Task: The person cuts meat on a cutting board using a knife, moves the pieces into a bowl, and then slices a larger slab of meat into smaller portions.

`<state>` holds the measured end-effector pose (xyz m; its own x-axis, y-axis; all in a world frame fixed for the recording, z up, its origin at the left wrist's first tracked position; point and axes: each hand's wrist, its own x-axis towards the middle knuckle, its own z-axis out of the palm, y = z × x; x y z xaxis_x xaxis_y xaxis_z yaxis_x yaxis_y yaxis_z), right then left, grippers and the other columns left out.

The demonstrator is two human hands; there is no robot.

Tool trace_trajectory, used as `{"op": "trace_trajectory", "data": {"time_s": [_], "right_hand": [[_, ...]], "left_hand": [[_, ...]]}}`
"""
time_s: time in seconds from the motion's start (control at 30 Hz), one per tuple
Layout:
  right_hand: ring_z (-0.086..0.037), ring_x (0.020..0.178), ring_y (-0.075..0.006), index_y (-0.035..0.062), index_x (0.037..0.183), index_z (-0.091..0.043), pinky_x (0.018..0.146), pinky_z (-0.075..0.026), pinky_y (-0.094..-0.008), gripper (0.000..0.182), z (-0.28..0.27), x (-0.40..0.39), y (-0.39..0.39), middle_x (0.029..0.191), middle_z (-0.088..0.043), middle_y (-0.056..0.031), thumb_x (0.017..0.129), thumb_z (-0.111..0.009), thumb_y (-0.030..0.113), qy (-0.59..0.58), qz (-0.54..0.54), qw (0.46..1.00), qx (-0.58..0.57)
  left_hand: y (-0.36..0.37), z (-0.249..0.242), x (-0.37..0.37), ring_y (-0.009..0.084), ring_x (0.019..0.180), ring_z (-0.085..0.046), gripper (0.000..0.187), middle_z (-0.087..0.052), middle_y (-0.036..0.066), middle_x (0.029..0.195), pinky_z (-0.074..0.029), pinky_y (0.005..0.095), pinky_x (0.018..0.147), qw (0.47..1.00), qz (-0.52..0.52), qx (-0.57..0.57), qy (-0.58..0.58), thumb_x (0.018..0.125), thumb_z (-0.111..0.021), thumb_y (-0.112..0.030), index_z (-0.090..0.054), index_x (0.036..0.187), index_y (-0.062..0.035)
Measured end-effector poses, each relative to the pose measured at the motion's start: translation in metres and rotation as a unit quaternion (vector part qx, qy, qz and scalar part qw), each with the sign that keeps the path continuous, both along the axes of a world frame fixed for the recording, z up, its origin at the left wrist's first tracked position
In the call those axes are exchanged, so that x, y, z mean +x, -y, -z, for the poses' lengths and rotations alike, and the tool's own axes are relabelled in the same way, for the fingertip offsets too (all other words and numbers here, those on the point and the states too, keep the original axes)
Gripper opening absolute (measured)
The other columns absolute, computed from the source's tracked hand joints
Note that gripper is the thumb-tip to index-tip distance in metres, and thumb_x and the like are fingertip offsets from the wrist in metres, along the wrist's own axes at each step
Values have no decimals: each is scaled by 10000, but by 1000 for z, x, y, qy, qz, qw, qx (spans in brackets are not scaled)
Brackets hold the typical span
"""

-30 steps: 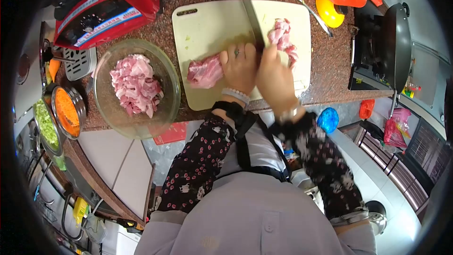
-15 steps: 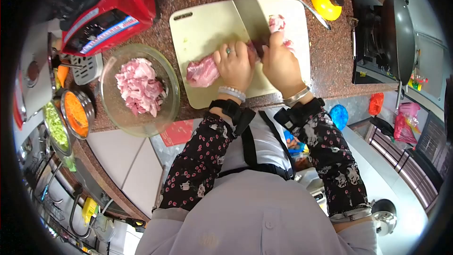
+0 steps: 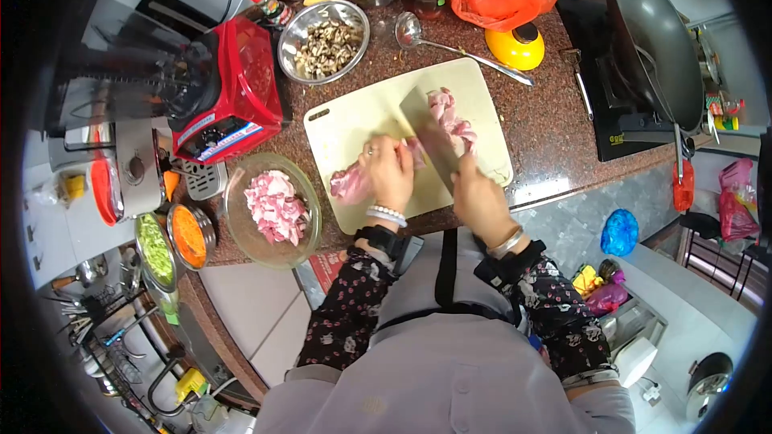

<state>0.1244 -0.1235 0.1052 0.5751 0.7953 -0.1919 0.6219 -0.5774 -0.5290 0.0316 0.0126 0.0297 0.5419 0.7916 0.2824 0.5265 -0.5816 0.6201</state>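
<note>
My right hand (image 3: 482,205) is closed round the handle of a cleaver (image 3: 433,135), whose broad blade slants across a cream cutting board (image 3: 342,124). Several cut pieces of raw meat (image 3: 452,122) lie along the blade's right side. Curled over a larger piece of raw meat (image 3: 351,185), my left hand (image 3: 389,173) is left of the blade and slightly blurred. Its fingers cover the middle of that meat, and one end shows past them at the left. A gap lies between this hand and the blade.
Left of the board, a glass bowl (image 3: 315,225) holds cut meat. Behind are a steel bowl (image 3: 287,58) of chopped mushrooms, a ladle (image 3: 470,56) and a yellow-handled lid (image 3: 515,48). A red blender (image 3: 241,80) stands at left; a wok (image 3: 659,48) sits on the stove at right.
The view has shifted, showing more of the counter's back. The cleaver has moved away from the larger meat to the cut pieces, and more pieces show beside the blade.
</note>
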Motion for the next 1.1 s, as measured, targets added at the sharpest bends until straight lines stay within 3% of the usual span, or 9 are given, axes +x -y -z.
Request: {"op": "trace_trajectory", "data": {"time_s": [0.13,0.33,0.47,0.53,0.6,0.73,0.93,0.97,1.1], "right_hand": [[-672,624,-279,31,968,-416,519,-543,-343,203,3,-29,-15,770,-622,-133,833,-552,97,91,-41,987,-125],[-652,618,-331,4,983,-431,505,-526,-391,230,23,0,-85,785,-623,-208,827,-561,112,93,-44,994,23],[-673,694,-343,-6,1078,-410,578,-539,-423,285,13,4,-17,823,-640,-207,837,-525,91,46,-63,995,-63],[-636,662,-413,10,1008,-388,587,-497,-509,239,9,13,9,722,-628,-249,893,-530,164,-41,12,997,-60],[-653,742,-415,-40,1018,-413,652,-531,-458,293,4,31,17,853,-645,-266,897,-569,176,-82,32,993,-76],[-662,804,-408,-52,1006,-461,675,-528,-417,421,2,48,23,864,-645,-270,840,-702,251,-172,115,961,183],[-670,804,-304,-37,978,-486,670,-507,-380,454,-13,60,26,835,-653,-212,806,-752,288,-164,146,947,235],[-648,624,-241,-27,971,-458,544,-497,-361,447,7,64,30,747,-634,-179,820,-739,287,-106,123,947,278],[-460,318,-123,-16,972,-402,294,-337,-298,447,5,72,36,614,-546,-128,853,-701,293,-240,149,917,281]], "left_hand": [[10,16,12,340,887,-505,97,-557,134,844,-354,458,784,998,-19,39,-55,786,-590,-116,-521,814,-53],[14,15,3,359,931,-501,115,-561,151,889,-362,471,825,996,-4,68,-52,790,-589,-111,-521,845,-36],[5,21,-1,360,886,-509,115,-558,147,855,-370,472,795,994,-16,89,-57,815,-586,-127,-521,838,-35],[4,13,0,337,873,-521,102,-563,142,857,-371,460,797,999,-13,9,-37,817,-588,-123,-523,816,-44],[4,-4,-1,323,858,-529,89,-563,139,856,-372,447,797,995,-3,-100,4,812,-592,-114,-529,815,-51],[23,-58,8,240,843,-557,160,-614,76,931,-418,379,801,972,142,-135,128,847,-642,-151,-665,983,-72],[40,-80,38,76,817,-548,171,-635,4,864,-441,221,734,835,217,-472,181,867,-670,-116,-664,1009,-22],[37,-86,42,69,820,-547,164,-633,-2,862,-442,219,736,817,227,-501,174,867,-672,-116,-662,998,-17],[22,-93,58,57,815,-551,100,-623,-22,868,-448,210,752,782,289,-538,128,867,-668,-84,-636,939,-22]]}}
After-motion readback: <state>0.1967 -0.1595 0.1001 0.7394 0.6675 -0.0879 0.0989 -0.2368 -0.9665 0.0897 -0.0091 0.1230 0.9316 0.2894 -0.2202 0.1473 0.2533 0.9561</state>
